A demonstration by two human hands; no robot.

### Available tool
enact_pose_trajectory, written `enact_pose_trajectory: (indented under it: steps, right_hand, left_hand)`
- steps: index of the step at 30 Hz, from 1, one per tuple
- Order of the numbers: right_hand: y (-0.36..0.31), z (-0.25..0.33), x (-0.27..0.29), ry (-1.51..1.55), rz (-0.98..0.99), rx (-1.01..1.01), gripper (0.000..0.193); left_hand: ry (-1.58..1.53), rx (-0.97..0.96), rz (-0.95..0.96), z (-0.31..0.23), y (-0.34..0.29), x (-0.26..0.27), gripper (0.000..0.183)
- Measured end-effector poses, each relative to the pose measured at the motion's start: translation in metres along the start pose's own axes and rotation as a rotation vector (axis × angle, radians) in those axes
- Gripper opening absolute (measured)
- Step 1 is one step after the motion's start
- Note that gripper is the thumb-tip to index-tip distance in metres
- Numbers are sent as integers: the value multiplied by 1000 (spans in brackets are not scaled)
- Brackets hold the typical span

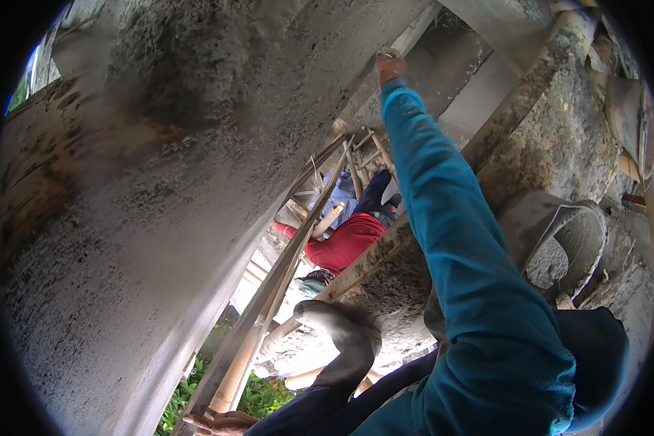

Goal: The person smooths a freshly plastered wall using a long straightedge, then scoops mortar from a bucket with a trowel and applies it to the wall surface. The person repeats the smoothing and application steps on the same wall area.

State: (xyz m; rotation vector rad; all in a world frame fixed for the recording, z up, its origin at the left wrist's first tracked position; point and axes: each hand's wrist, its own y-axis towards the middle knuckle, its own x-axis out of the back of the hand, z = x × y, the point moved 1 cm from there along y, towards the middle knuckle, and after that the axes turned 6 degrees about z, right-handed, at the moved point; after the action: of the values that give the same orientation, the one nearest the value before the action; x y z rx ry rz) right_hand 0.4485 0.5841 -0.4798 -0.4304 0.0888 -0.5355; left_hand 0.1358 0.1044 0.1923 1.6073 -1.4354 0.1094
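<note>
My right arm, in a teal sleeve, stretches up to the top of the view. There my right hand is closed in a fist against the pale edge of a concrete beam; whatever it grips is hidden. At the lower edge my left hand shows only in part, its fingers stretched out across a wooden pole. Beside that pole runs a bamboo pole. A large rough grey concrete surface fills the left side.
Below, among bamboo scaffolding, a co-worker in a red top bends over. A slanting pole crosses beneath my arm. On the right lies a cement-crusted container, near a dark blue rounded thing. Green plants show far below.
</note>
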Motion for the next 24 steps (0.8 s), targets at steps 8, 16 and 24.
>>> enact_pose_trajectory:
  steps: [8,16,24]
  right_hand:
    - [-47,41,-7,-57,152,-183,22]
    - [-66,71,18,-414,21,-240,36]
    - [-232,35,33,-741,43,-607,70]
  left_hand:
    - [44,-29,0,-3,-5,13,49]
    - [27,-37,32,2,-5,14,49]
    - [-44,-16,17,10,-7,27,50]
